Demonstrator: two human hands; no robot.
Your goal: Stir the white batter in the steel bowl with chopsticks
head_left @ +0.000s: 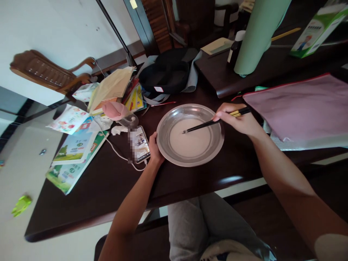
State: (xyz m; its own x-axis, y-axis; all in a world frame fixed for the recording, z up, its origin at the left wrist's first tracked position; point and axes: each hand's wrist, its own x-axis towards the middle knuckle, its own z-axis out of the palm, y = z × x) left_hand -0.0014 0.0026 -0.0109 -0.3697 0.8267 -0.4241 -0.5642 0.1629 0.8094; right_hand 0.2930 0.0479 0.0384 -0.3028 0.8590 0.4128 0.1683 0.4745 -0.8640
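A round metal dish holding a pale, milky liquid sits on the dark wooden table in front of me. My right hand is closed around a pair of black chopsticks with yellow tops, their tips dipped in the liquid near the dish's middle. My left hand rests against the dish's left rim, fingers curled on the edge, steadying it.
A phone on a white cable lies just left of the dish. Books and leaflets pile at the left, a black bag behind, a pink zip pouch at right, and a green roll and dark bottle on a raised shelf.
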